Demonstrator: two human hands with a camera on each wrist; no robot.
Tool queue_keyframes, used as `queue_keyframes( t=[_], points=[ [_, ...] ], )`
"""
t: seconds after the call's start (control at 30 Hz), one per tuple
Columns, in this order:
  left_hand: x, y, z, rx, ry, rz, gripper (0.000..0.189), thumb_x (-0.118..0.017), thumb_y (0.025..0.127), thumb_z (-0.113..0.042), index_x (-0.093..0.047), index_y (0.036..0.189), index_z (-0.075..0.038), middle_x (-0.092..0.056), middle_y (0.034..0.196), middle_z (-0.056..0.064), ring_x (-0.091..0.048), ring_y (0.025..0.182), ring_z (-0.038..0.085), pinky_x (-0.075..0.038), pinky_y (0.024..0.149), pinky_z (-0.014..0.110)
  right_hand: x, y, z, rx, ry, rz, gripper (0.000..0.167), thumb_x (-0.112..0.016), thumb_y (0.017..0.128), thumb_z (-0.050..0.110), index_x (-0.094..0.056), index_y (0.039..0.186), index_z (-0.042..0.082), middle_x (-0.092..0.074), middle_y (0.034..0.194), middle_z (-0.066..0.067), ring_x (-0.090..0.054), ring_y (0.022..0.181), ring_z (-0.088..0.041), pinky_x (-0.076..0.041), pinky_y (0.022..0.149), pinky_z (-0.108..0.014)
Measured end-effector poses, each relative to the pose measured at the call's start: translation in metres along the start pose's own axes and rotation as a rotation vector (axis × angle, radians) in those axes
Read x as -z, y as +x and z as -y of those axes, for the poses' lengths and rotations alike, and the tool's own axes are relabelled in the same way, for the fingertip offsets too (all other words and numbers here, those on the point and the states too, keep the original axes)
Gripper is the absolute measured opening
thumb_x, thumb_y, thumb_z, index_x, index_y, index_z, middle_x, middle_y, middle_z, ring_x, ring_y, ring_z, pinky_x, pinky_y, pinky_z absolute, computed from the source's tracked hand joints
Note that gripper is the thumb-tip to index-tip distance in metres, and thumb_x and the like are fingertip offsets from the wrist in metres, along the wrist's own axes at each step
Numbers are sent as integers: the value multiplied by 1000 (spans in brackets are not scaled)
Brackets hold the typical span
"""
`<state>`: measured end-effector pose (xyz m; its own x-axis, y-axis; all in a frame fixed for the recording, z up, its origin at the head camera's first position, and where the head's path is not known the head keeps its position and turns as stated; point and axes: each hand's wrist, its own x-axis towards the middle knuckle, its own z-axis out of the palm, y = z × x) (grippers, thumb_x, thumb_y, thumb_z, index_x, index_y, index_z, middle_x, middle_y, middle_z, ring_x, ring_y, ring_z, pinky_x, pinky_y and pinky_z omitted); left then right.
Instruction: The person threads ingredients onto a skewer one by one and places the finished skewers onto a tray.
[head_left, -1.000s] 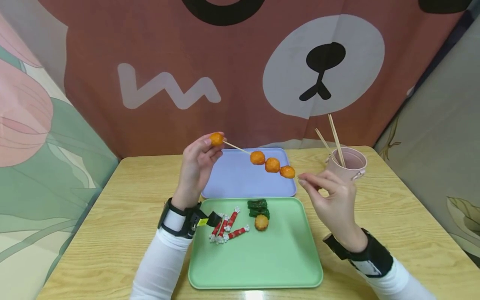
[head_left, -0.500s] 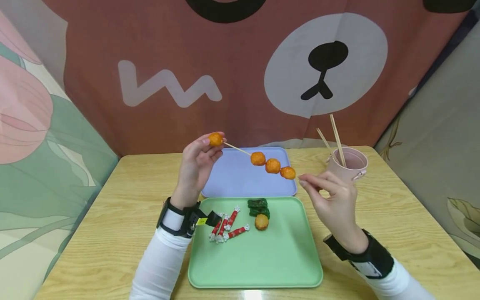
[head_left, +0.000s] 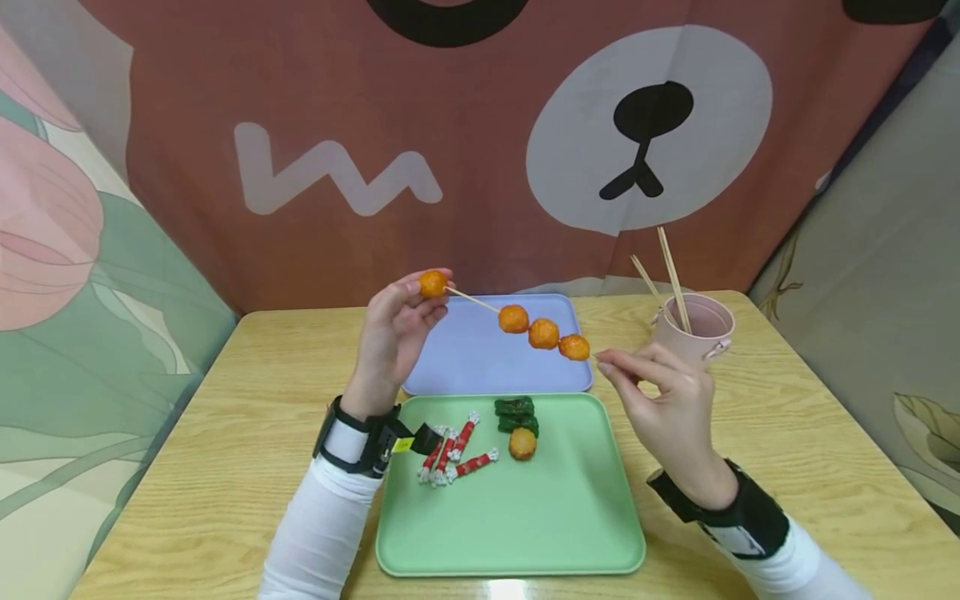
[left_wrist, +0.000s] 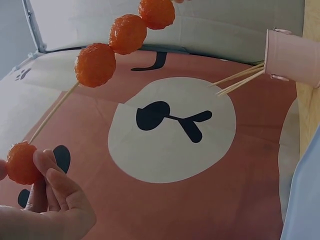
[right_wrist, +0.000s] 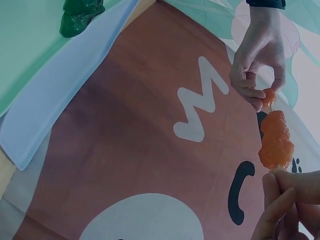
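Note:
Between my two hands a thin wooden skewer (head_left: 472, 297) is held up over the trays, sloping down to the right. Three glossy orange balls (head_left: 543, 333) sit in a row on its right part. With thumb and fingers my left hand (head_left: 399, 333) pinches a separate orange ball (head_left: 432, 283) at the skewer's left end. In the left wrist view, the skewer (left_wrist: 54, 113) runs up from this ball, its tip hidden. My right hand (head_left: 667, 400) pinches the skewer's other end between thumb and forefinger, close to the last ball.
A green tray (head_left: 517, 533) bears several red-wrapped sticks (head_left: 472, 464), dark green pieces (head_left: 516, 415) and a golden round piece (head_left: 522, 444). Behind it lies a blue-purple tray (head_left: 495, 367). At the back right, a pink bucket (head_left: 693, 321) holds several wooden skewers (head_left: 675, 279).
Both hands keep their hold on the skewer and ball. Only a very slight shift shows; the balls stay in the same order and spacing.

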<state>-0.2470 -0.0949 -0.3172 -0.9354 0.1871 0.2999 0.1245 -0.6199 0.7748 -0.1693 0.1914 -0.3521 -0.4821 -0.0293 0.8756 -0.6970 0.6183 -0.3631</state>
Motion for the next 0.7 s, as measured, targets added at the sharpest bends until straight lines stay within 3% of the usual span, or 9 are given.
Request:
queue_keyframes(
  t=[0.3,0.7],
  points=[
    [0,0,1,30,-17,-14,26,-39,95,-15,-61,104,-4,-63,111,9,-58,92,21,-46,84,28,0,0,2,3,0,-4,28,-80,60,-14,-77,83,2,-66,67,-5,-47,56,-2,-28,52,-8],
    [1,-1,2,45,-56,17,25,-40,95,-17,-57,107,-3,-61,111,10,-56,95,22,-45,84,27,1,-1,3,5,-10,-5,27,-80,60,-13,-77,82,3,-64,65,-4,-46,56,-2,-28,52,-8]
  ],
)
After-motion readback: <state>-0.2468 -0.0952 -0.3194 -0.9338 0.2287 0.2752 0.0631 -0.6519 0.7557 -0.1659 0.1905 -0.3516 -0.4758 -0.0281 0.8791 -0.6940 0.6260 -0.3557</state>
